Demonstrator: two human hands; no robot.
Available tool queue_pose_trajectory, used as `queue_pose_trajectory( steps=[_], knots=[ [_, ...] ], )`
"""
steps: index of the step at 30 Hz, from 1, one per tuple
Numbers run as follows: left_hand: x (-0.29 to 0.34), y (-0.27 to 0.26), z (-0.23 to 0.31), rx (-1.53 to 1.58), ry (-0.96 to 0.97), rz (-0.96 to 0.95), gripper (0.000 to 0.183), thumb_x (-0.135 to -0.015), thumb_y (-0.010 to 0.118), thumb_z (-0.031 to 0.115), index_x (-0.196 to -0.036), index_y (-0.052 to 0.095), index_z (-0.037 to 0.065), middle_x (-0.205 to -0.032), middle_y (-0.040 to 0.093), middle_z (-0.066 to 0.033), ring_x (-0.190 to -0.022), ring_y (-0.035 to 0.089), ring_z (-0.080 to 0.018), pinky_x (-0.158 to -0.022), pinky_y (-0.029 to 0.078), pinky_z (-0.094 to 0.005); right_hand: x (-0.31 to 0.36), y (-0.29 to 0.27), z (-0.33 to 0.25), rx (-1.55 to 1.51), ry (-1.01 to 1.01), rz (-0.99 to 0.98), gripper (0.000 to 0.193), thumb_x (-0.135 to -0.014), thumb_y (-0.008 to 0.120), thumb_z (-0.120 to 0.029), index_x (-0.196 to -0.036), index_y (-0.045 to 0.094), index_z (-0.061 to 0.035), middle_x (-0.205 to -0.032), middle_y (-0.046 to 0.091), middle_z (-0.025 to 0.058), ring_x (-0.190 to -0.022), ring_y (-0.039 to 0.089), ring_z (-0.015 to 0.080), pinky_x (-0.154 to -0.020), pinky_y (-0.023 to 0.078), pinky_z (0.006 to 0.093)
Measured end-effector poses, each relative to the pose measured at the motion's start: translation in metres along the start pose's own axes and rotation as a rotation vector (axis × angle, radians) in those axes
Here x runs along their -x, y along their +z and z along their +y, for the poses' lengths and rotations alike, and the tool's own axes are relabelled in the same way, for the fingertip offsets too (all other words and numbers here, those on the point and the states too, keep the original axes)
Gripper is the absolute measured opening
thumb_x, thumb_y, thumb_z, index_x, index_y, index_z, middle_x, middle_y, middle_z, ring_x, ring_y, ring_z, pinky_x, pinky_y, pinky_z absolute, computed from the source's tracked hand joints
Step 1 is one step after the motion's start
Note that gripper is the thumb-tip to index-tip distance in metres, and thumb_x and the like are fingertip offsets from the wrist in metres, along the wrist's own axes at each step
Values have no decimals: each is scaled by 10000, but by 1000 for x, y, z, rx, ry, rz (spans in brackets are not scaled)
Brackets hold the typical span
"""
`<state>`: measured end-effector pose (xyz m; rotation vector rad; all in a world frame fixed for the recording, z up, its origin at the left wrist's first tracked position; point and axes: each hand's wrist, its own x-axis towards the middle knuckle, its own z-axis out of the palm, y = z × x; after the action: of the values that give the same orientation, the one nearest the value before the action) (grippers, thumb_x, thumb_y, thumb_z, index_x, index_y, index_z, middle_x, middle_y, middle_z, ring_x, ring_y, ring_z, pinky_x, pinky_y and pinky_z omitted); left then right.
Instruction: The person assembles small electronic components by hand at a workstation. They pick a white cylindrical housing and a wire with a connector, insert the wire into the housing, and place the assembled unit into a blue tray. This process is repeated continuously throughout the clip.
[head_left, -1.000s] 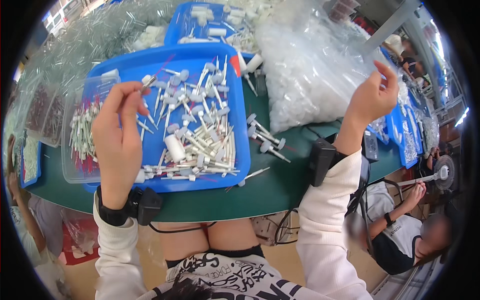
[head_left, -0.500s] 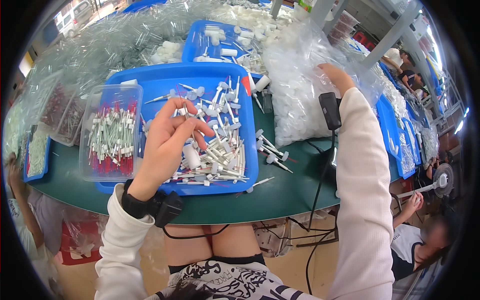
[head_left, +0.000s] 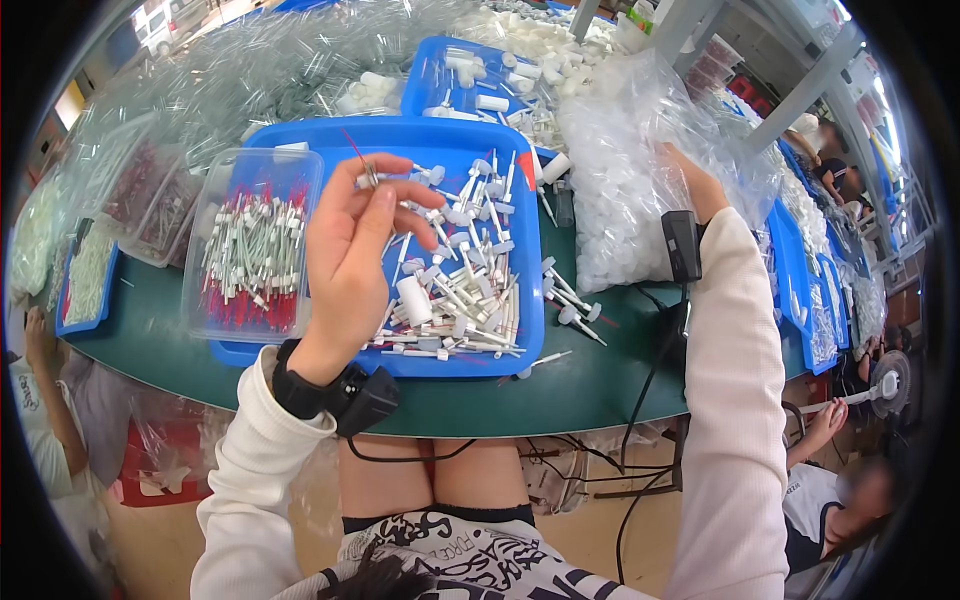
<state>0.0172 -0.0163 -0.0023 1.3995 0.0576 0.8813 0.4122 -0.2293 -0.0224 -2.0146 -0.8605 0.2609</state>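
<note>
Left hand (head_left: pixel 350 235) pinching a slender red-wired part (head_left: pixel 356 149) between thumb and forefinger, the part hovering above the blue tray (head_left: pixel 440 135); the other fingers are loosely spreading. Right hand (head_left: pixel 697 185) lying at the clear bag (head_left: pixel 615 190) of small whitish pieces; film is hiding its fingertips, so I cannot tell whether they are gripping anything. Assorted parts (head_left: pixel 470 285) are heaping in the tray. The step in hand is apparently a fetch from the bag; the next move is seemingly calling for a secure fingertip hold inside the film.
</note>
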Motion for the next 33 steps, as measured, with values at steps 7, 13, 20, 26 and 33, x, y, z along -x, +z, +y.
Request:
queue_pose_trajectory(
  steps=[7, 13, 20, 26, 33],
  knots=[
    [-23, 12, 25, 25, 52, -89, 227, -951, 383, 97, -1124, 474, -20, -887, 626, -143, -665, 577, -125, -652, 461, -239, -1, 4, 8, -17, 5, -93, 435, -909, 455, -321, -1239, 500, -40, -1185, 573, 103, -1050, 551, 215, -901, 414, 297],
    [-14, 23, 5, 301, -308, -385, 317, -946, 403, 181, -1180, 468, -23, -801, 596, -111, -536, 457, -101, -513, 376, -219, 2, 6, 9, -50, 2, -118, 467, -891, 468, -335, -1250, 492, -37, -1204, 558, 111, -1065, 541, 209, -904, 407, 293],
    [-15, 4, -3, 290, -250, -53, 265, -957, 397, 195, -1019, 562, -3, -609, 473, 15, -468, 341, -19, -422, 263, -183, 0, 9, 14, -112, -21, -126, 506, -869, 483, -351, -1263, 482, -34, -1227, 541, 120, -1083, 528, 203, -907, 399, 288],
    [-21, 2, -12, -56, -168, -16, 277, -961, 418, 240, -971, 588, 22, -618, 502, 18, -526, 377, -21, -455, 291, -185, -30, -8, 25, 206, 89, 96, 410, -851, 510, -353, -1158, 569, -87, -1095, 610, 134, -987, 584, 266, -828, 438, 334],
    [-13, -9, -18, -1296, 56, -12, 181, -868, 518, 178, -1002, 571, 68, -699, 598, -78, -636, 540, -232, -689, 395, -370, -9, 13, -18, 743, 29, 340, 244, -794, 574, -378, -982, 633, -234, -998, 627, 140, -953, 579, 356, -761, 458, 398]
  ],
)
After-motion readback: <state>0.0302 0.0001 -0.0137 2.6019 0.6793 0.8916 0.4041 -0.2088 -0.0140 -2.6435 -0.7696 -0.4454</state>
